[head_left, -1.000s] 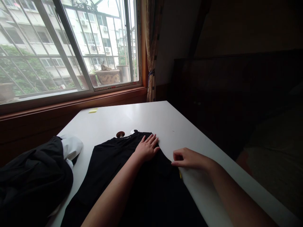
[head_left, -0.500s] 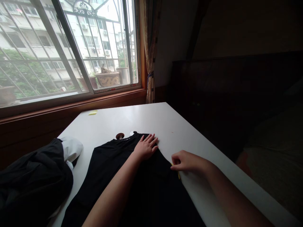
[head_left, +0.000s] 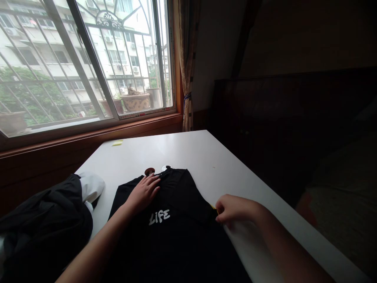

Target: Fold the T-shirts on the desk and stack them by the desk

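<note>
A black shirt (head_left: 188, 243) with white lettering lies spread on the white table (head_left: 188, 145), its collar toward the far side. My left hand (head_left: 145, 192) rests flat on the shirt just below the collar, fingers spread and holding nothing. At the shirt's right edge my right hand (head_left: 228, 208) is closed, fingers pinched beside the sleeve. A bit of something yellow (head_left: 213, 207) shows at its fingertips; most of it is hidden. Beyond the collar sit a brown round object (head_left: 149, 171) and a white round one (head_left: 166, 168).
A heap of black clothing (head_left: 50, 220) with a white piece (head_left: 92, 186) lies at the table's left side. A yellow slip (head_left: 117, 142) is near the far left corner. Behind the table are a window and a tied curtain (head_left: 187, 70).
My left hand has moved left from the shirt's right shoulder area to below the collar, and the white lettering now shows. My right hand has shifted slightly right and down, still closed.
</note>
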The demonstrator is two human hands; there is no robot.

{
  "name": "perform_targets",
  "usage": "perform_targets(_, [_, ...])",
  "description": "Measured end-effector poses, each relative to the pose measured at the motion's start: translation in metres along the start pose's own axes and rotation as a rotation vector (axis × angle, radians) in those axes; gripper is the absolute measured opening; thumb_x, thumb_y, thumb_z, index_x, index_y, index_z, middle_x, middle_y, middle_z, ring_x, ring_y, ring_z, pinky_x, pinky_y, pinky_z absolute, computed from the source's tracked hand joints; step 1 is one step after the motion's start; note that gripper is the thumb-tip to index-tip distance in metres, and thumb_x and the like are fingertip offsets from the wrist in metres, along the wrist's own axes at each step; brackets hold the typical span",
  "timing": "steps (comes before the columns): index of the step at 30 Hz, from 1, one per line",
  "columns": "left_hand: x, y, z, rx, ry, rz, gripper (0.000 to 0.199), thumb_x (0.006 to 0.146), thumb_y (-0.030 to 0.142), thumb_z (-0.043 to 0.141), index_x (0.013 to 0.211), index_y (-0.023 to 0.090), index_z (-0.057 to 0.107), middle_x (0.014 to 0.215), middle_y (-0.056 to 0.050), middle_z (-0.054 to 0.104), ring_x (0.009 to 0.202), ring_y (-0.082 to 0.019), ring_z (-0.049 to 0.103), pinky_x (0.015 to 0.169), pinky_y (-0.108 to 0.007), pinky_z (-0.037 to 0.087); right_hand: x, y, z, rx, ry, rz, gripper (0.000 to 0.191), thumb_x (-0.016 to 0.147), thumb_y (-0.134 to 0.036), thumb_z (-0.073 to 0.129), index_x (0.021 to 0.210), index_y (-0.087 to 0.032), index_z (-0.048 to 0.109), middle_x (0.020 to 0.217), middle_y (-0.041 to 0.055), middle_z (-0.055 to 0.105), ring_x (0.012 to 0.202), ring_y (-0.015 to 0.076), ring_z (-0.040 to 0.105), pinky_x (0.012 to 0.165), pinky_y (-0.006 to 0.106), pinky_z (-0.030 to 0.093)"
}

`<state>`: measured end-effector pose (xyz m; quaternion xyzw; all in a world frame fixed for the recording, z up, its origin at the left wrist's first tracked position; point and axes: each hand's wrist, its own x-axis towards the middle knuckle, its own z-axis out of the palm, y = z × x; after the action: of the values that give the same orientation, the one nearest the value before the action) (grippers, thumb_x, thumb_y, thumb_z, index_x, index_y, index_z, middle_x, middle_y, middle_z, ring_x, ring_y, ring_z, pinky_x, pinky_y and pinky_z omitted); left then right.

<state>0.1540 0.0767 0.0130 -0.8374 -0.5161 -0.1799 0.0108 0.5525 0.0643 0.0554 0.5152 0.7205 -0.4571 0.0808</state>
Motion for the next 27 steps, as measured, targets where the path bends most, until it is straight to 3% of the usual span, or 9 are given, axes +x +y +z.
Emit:
perform_targets(3, [-0.031, -0.024, -0.014, -0.055, -0.007, -0.147, 0.045, 0.105, 0.049, 0.04, 0.135, 0.026, 0.065, 0.143, -0.004, 0.062, 0.139, -0.027, 0.052, 0.118, -0.045, 0.042, 0.002, -0.002, 0.003, 0.044, -0.031, -0.02, 0.009, 0.071, -0.024, 0.066, 0.072, -0.017, 0.07, 0.064, 0.0029, 0.072, 0.07, 0.0221, 0.073, 0.065, 0.026, 0.049])
perform_targets(5, [-0.048, -0.033, -0.017, -0.079, -0.037, -0.197, 0.048, 0.105, 0.051, 0.036, 0.134, 0.026, 0.066, 0.144, -0.004, 0.061, 0.138, -0.026, 0.053, 0.117, -0.042, 0.044, 0.004, -0.002, 0.003, 0.072, -0.033, -0.036, 0.009, 0.07, -0.023, 0.064, 0.072, -0.017, 0.07, 0.064, 0.0021, 0.071, 0.069, 0.0216, 0.072, 0.063, 0.026, 0.049])
perform_targets(9, [-0.066, -0.044, -0.009, 0.015, -0.099, -0.195, 0.056, 0.105, 0.053, 0.035, 0.152, 0.024, 0.048, 0.16, -0.006, 0.043, 0.149, -0.027, 0.038, 0.125, -0.051, 0.027, 0.011, 0.002, 0.001, 0.088, 0.013, -0.087, 0.009, 0.071, -0.023, 0.063, 0.072, -0.016, 0.069, 0.065, 0.002, 0.07, 0.066, 0.0194, 0.069, 0.061, 0.025, 0.047])
perform_targets(12, [-0.066, -0.051, -0.003, 0.082, -0.146, -0.221, 0.062, 0.105, 0.054, 0.034, 0.158, 0.022, 0.037, 0.165, -0.007, 0.034, 0.152, -0.027, 0.031, 0.126, -0.052, 0.021, 0.019, 0.005, 0.001, 0.089, 0.088, -0.116, 0.01, 0.074, -0.025, 0.063, 0.075, -0.016, 0.068, 0.067, 0.0023, 0.07, 0.063, 0.0174, 0.066, 0.057, 0.024, 0.045])
perform_targets(18, [-0.05, -0.063, -0.007, 0.159, -0.221, -0.331, 0.064, 0.105, 0.053, 0.031, 0.159, 0.02, 0.033, 0.167, -0.005, 0.027, 0.155, -0.025, 0.024, 0.127, -0.048, 0.018, 0.046, 0.003, 0.0, 0.076, 0.288, -0.076, 0.015, 0.083, -0.033, 0.059, 0.077, -0.018, 0.061, 0.061, 0.0002, 0.065, 0.049, 0.0146, 0.057, 0.047, 0.023, 0.038])
perform_targets(27, [-0.032, -0.083, -0.007, 0.174, -0.242, -0.468, 0.067, 0.105, 0.053, 0.025, 0.161, 0.016, 0.027, 0.169, -0.005, 0.019, 0.157, -0.024, 0.016, 0.126, -0.05, 0.014, 0.076, -0.026, -0.013, -0.19, 0.612, -0.05, 0.022, 0.091, -0.035, 0.055, 0.081, -0.019, 0.065, 0.078, 0.0033, 0.071, 0.07, 0.0164, 0.063, 0.061, 0.026, 0.037])
